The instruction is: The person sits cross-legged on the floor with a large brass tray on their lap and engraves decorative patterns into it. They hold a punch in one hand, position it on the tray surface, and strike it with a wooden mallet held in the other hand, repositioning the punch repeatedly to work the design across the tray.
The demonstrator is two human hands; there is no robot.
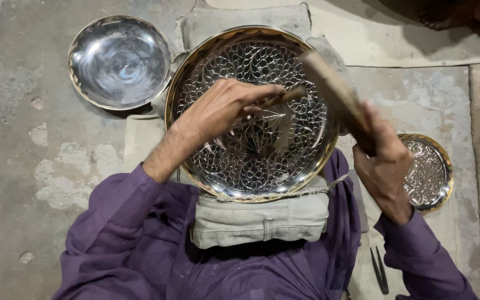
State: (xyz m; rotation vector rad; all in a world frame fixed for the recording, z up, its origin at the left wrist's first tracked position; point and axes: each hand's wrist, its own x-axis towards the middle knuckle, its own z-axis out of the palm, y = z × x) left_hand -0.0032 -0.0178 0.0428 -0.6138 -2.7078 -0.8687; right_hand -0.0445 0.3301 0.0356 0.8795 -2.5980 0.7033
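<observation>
A large round metal plate (195,61) with a brass rim and engraved floral pattern rests on a folded grey cloth pad (262,219) over my lap. My left hand (223,108) reaches over the plate and grips a thin chisel (284,97), its tip down on the plate's middle. My right hand (384,161) is at the plate's right edge, holding a wooden mallet (334,91) raised and tilted toward the chisel's top; the mallet is blurred.
A plain shiny metal bowl (119,61) lies on the concrete floor at upper left. A small engraved plate (426,172) sits at the right, behind my right hand. Dark metal tweezers (379,269) lie on the floor by my right sleeve.
</observation>
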